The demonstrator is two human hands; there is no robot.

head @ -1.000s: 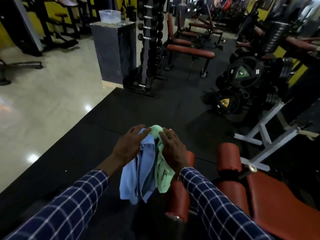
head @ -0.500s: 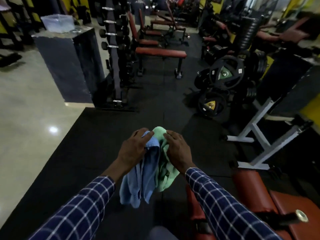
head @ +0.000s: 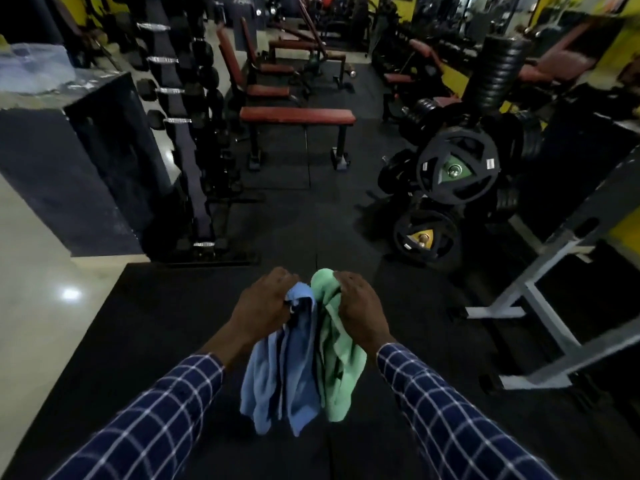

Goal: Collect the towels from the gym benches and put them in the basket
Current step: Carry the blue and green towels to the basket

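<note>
My left hand (head: 265, 304) is closed around the top of a blue towel (head: 282, 375), which hangs down in folds. Right beside it, my right hand (head: 360, 310) grips a green towel (head: 337, 362) that hangs the same way. The two towels touch in front of me, held above the black rubber floor. A clear plastic basket (head: 36, 69) sits on top of a dark pedestal (head: 86, 174) at the far left. A flat red bench (head: 298, 116) stands ahead with nothing on its pad.
A dumbbell rack (head: 187, 140) stands left of the aisle next to the pedestal. Stacked weight plates (head: 453, 168) and a white steel frame (head: 554, 292) crowd the right. More red benches (head: 266, 90) line the back. Pale tiled floor (head: 41, 323) lies to the left.
The view has swung right and forward: the red padded bench at lower right has dropped out of sight, and the pedestal with the basket has shifted left. Both hands still hold the towels.
</note>
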